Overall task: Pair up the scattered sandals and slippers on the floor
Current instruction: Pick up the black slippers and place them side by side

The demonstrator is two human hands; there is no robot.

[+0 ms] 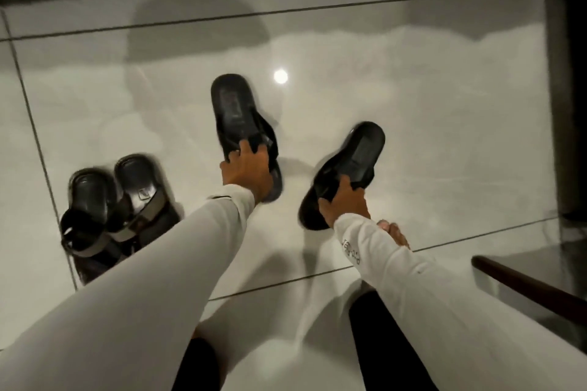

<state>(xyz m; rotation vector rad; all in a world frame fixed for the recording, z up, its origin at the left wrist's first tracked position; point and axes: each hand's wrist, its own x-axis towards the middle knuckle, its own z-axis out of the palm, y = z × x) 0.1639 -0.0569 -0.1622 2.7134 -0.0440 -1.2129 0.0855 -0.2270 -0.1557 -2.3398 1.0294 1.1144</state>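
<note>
My left hand (249,171) grips a black slipper (233,108) by its strap, sole length pointing away from me, over the glossy white tiled floor (413,124). My right hand (344,200) grips a second black slipper (352,159) of the same kind, tilted to the right, about a hand's width from the first. At the left, a pair of black sandals (108,203) with grey straps lies side by side on the floor, a little blurred. Both my arms are in white sleeves.
My bare foot (394,233) shows just behind my right wrist. A dark wooden furniture edge (533,289) juts in at the lower right, and a dark upright post (568,89) stands along the right side. A dark wall base runs along the top.
</note>
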